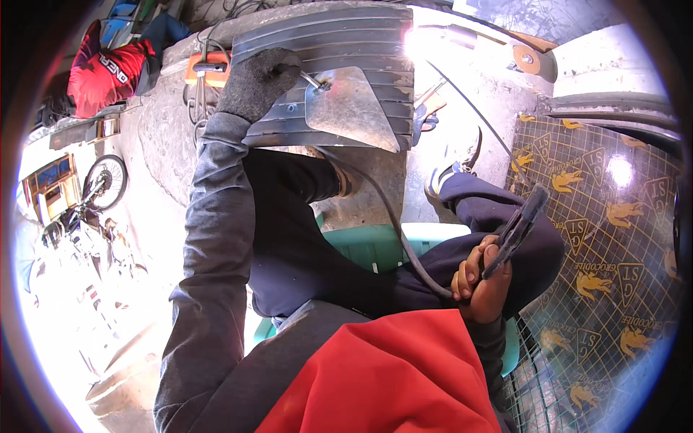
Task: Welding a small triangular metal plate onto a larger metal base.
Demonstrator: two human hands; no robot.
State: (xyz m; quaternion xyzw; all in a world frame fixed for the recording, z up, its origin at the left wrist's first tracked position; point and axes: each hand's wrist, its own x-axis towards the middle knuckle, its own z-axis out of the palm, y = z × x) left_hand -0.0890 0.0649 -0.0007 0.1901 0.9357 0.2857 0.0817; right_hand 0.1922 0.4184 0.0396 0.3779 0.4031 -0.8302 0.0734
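- The left hand (258,85), in a grey knitted glove, is closed around a thin metal rod (310,79), just left of the four-sided metal plate (346,110).
- The rod slants from the fist down and rightward to the plate's upper-left part, where its end meets a small dark lump; whether the two are joined cannot be told.
- The plate lies on the slatted metal table (325,32), its long axis running from that rod end toward a pointed lower-right corner at the table's near edge.
- The right hand (485,283), bare, is gripping a black electrode holder (514,234), to the right of the plate and nearer the body, by the knee.
- From the holder, a long thin welding electrode (473,115) slants away and leftward, its far end beyond the plate's right side, apart from it in this view; its height above the table cannot be judged.
- So the left hand is much the nearer to the plate, which lies ahead and to the left of the right hand; the electrode's line passes the plate's right side, across its long axis rather than toward the rod end.
- A thick cable (393,216) hangs below the plate, running to the right hand.
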